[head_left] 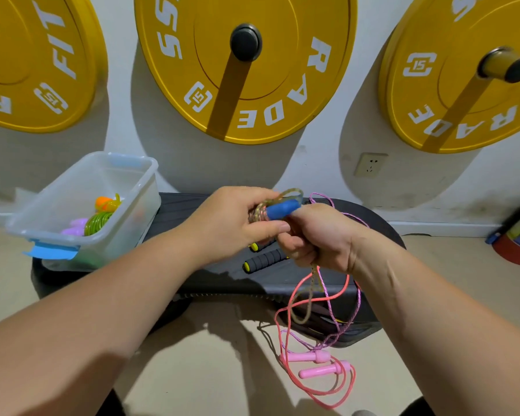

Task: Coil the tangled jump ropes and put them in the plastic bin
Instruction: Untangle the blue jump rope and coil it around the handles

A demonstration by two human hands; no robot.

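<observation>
My left hand (234,223) pinches a speckled tan jump rope with a blue handle (281,210), wound into a small coil. My right hand (318,235) grips the same rope just beside it, and the loose end hangs down from my fist. A pink rope (288,310) with two pink handles (321,363) trails onto the floor, tangled with a thin purple cord (330,307). Two black foam handles with yellow caps (264,259) lie on the black platform (216,274). The clear plastic bin (81,211) sits on the platform's left end and holds a green coiled rope (98,222) with purple and orange handles.
Three yellow weight plates (243,64) hang on the white wall behind. A wall socket (370,165) is below them. A red and blue object (517,235) stands on the floor at the far right. The floor is beige.
</observation>
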